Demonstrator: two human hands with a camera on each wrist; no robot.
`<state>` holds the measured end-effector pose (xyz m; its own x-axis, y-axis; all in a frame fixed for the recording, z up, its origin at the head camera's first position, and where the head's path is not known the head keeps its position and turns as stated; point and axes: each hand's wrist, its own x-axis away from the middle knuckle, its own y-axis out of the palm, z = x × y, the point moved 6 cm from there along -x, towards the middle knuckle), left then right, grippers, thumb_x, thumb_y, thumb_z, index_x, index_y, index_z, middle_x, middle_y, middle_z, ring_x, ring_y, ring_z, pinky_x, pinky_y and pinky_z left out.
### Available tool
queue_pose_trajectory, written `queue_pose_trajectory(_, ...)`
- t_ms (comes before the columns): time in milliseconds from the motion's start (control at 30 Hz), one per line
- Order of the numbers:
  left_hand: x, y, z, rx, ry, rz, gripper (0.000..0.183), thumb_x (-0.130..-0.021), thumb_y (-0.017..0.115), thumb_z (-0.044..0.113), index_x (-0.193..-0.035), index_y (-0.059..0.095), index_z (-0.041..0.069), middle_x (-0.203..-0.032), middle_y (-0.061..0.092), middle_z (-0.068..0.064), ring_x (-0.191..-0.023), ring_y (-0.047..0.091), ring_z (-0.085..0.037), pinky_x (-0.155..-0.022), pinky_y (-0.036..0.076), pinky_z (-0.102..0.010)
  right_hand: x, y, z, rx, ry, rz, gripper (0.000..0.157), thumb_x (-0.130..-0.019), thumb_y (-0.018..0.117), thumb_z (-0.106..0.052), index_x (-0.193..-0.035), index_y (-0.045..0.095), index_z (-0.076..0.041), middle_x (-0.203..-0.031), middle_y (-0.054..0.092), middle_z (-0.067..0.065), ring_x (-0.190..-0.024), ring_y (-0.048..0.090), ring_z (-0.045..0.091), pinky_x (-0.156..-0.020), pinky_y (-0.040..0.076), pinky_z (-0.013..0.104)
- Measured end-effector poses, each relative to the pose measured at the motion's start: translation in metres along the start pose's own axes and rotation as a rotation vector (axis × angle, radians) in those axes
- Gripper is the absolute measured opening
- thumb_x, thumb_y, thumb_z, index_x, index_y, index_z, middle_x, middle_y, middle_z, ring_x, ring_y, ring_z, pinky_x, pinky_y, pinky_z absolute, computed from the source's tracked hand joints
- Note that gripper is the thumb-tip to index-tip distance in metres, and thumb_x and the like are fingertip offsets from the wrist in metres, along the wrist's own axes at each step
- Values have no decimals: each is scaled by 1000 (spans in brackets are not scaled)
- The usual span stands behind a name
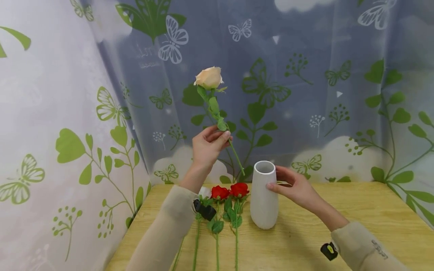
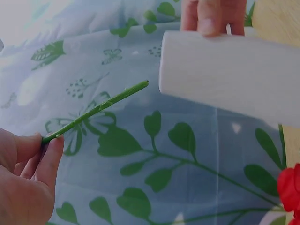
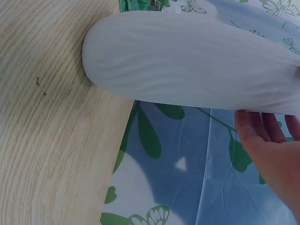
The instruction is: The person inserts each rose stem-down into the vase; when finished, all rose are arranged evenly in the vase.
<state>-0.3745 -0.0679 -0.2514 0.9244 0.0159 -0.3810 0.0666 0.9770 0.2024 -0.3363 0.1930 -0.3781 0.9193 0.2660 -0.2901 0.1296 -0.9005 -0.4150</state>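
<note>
Pinching a cream rose [image 1: 208, 78] in the left hand [image 1: 207, 146], gripping a white vase [image 1: 264, 199] upright in the right hand [image 1: 298, 188].

Below the left hand, leaving a white rose [image 1: 204, 192], two red roses [image 1: 220, 192] and one further stem [image 1: 178, 253], partly hidden by the left sleeve [image 1: 164, 229], lying on the worktop [image 1: 305, 241], apparently all yet to handle. Closing left thumb and fingers on the cream rose's stem [image 1: 238, 158], with its cut end [image 2: 146, 82] between the hands, near the mouth [image 1: 265, 168] but outside: lifted, seemingly, not inserted. Showing nothing in the mouth or blocking that gap. Spreading right thumb and fingers wide round the vase's upper part.
</note>
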Motion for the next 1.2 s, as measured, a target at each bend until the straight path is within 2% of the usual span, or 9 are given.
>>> queue_pose_trajectory(200, -4, 21, 4, 11, 30, 11, 45, -93, 76, -4, -137, 64, -4, -94, 78, -7, -78, 76, -10, -82, 67, -32, 0, -1, -1, -9, -1, 7, 67, -97, 79, -24, -155, 50, -6, -146, 62, 20, -132, 62, 41, -98, 62, 41)
queue_pose_trajectory(433, -5, 42, -3, 18, 67, -1, 38, -93, 76, -5, -130, 68, -5, -97, 78, -18, -76, 75, -9, -81, 67, -33, 0, 0, 2, -6, 9, 5, 68, -97, 79, -27, -155, 49, -8, -147, 61, 19, -133, 61, 41, -99, 62, 45)
queue_pose_trajectory(600, -3, 51, -8, 7, 98, -3, 38, -93, 77, -5, -129, 68, -6, -102, 77, -27, -76, 75, -9, -81, 67, -35, 1, -1, 1, 5, 5, 8, 68, -98, 78, -28, -156, 49, -8, -147, 61, 19, -132, 62, 40, -99, 62, 46)
queue_pose_trajectory(767, -1, 55, -11, -34, 121, -10, 39, -92, 77, -6, -130, 66, -9, -105, 76, -31, -75, 74, -8, -80, 67, -34, -1, -2, 2, 15, -6, 10, 67, -98, 78, -28, -155, 49, -8, -146, 62, 18, -131, 62, 40, -98, 62, 45)
queue_pose_trajectory(1000, 4, 53, -24, -75, 96, -8, 39, -93, 77, -4, -130, 66, -8, -105, 76, -30, -79, 78, -14, -80, 67, -33, -2, -1, 4, 15, 3, 4, 68, -97, 79, -29, -155, 50, -10, -145, 62, 17, -132, 62, 41, -99, 62, 46)
queue_pose_trajectory(1100, 7, 52, -29, -79, 98, -6, 36, -92, 78, -4, -126, 67, -8, -103, 76, -30, -76, 77, -11, -80, 67, -35, -2, -1, 4, 19, 5, 3, 68, -98, 78, -30, -156, 49, -10, -145, 62, 17, -132, 62, 42, -99, 62, 46)
queue_pose_trajectory(1200, 9, 52, -33, -103, 107, -3, 32, -91, 79, -4, -121, 71, -8, -100, 77, -29, -71, 73, -6, -76, 67, -31, -2, 0, 4, 19, 8, 4, 68, -98, 78, -30, -156, 49, -10, -146, 62, 17, -132, 61, 42, -99, 62, 47)
